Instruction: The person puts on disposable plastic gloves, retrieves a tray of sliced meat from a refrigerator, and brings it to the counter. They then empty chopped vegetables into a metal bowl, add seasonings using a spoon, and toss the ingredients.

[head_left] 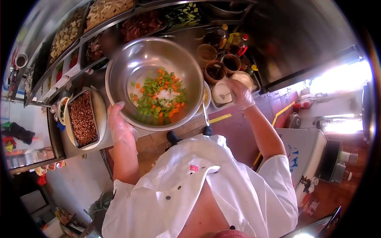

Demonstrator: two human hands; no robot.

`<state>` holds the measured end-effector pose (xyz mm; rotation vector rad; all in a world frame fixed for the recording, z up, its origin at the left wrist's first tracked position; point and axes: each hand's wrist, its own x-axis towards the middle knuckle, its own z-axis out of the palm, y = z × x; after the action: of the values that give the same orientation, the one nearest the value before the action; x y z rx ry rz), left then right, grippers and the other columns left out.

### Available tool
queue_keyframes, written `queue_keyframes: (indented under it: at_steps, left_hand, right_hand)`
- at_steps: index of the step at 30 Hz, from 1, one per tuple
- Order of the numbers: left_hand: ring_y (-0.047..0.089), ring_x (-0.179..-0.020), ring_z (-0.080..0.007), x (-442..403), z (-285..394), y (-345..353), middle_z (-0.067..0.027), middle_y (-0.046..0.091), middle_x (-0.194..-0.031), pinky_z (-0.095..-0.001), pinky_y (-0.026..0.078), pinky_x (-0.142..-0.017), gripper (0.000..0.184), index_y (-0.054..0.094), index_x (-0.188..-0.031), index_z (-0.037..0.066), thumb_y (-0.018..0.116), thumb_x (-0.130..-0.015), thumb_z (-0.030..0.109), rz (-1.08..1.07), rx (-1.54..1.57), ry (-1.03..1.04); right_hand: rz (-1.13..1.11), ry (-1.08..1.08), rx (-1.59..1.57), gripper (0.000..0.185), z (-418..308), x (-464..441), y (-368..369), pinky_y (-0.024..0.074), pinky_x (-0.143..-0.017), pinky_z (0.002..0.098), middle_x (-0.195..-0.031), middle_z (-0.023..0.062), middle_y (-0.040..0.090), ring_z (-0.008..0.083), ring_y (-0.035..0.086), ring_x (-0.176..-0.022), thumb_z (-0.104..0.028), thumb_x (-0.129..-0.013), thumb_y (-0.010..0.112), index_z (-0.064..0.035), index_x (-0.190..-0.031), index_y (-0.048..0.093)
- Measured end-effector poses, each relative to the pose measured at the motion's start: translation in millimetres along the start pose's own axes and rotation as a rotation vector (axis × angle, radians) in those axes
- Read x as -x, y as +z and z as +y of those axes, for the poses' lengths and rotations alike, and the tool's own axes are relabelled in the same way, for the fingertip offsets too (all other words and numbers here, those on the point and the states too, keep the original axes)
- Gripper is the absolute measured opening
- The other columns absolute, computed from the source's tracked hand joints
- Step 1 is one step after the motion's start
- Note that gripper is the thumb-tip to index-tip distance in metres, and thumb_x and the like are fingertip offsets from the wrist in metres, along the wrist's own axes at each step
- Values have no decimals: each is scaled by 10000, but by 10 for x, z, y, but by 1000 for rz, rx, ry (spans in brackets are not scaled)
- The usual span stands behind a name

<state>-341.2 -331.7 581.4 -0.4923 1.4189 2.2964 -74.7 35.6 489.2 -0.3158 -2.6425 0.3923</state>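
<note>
My left hand (121, 125), in a clear plastic glove, grips the near left rim of a large steel mixing bowl (184, 59), which is tilted towards me. Inside are diced green vegetable pieces and orange carrot cubes (173, 112), with a small heap of white seasoning (167, 94) on top. My gloved right hand (239, 94) is over the seasoning tubs to the right of the bowl. Its fingers are closed around a small spoon (224, 96), whose tip lies at a tub of white powder (219, 89). The fingers partly hide the spoon's handle.
A tray of peanuts (82, 119) stands left of the bowl. Pans of cut ingredients (107, 12) line the back. Dark sauce pots (215, 71) and bottles (240, 41) crowd the right. A metal utensil handle (205, 115) sticks out beside the bowl.
</note>
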Motion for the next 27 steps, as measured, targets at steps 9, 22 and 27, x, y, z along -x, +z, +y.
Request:
queue_keyframes:
  at_steps: [9, 22, 27]
  left_hand:
    - [611, -1099, -301, -198, 37, -18, -133, 607, -1195, -462, 505, -995, 411, 556, -1233, 55, 599, -825, 72, -66, -56, 4]
    - [611, -1109, -300, 310, -161, 152, -127, 626, -1217, -446, 482, -1022, 441, 585, -1224, 42, 649, -798, 140, 76, -59, 102]
    - [619, -1118, -303, 521, -339, 344, -121, 625, -1222, -466, 499, -1012, 437, 570, -1237, 54, 617, -811, 139, 84, -78, 130]
  right_hand:
    - [20, 107, 89, 640, -20, 50, 411, 580, -827, 413, -1125, 127, 682, 336, 677, -1001, 9, -742, 701, -182, -1345, 601]
    - [96, 194, -183, 390, 397, 191, 481, 573, -836, 437, -1037, 129, 722, 358, 683, -961, -10, -818, 645, -126, -1187, 696]
    - [279, 531, -576, 223, 640, 185, 333, 566, -815, 358, -998, 136, 750, 271, 723, -917, -115, -949, 641, -24, -1139, 711]
